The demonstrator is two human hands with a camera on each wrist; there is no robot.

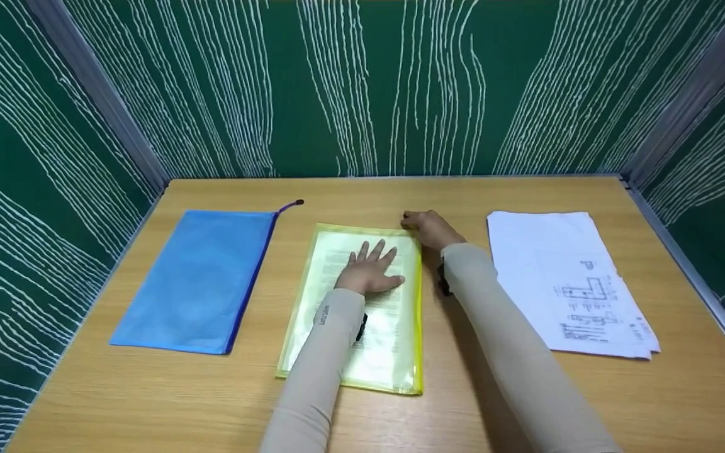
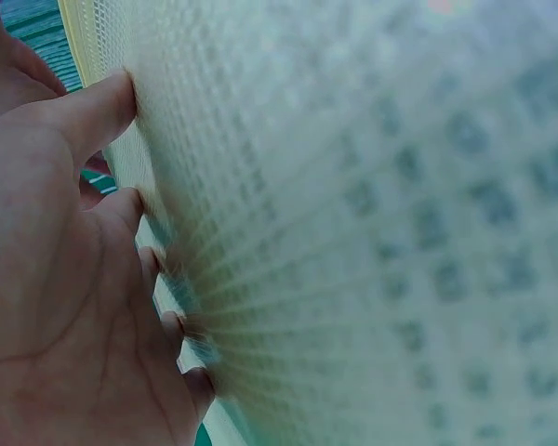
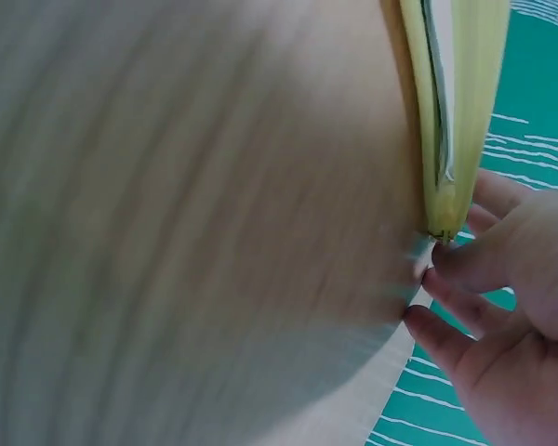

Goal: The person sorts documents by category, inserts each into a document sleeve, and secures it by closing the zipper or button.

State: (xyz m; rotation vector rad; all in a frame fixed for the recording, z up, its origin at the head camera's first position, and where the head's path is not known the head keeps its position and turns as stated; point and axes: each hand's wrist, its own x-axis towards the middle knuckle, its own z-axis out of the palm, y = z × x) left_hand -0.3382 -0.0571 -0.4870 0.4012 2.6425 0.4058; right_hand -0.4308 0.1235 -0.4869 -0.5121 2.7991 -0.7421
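A see-through yellow zip pouch lies flat on the table with printed paper inside. My left hand presses on its upper middle with fingers spread; in the left wrist view the fingertips rest on the film. At the pouch's top right corner, my right hand pinches the corner between thumb and fingers. From the right wrist, the pouch's side edge stands parted, with white paper showing between its yellow layers, and the thumb sits right at the corner. Any zip pull there is hidden by the fingers.
A blue zip pouch lies on the left, its dark-tipped pull cord at the top right corner. To the right is a stack of white paper with printed drawings. Green, white-lined panels border the wooden table.
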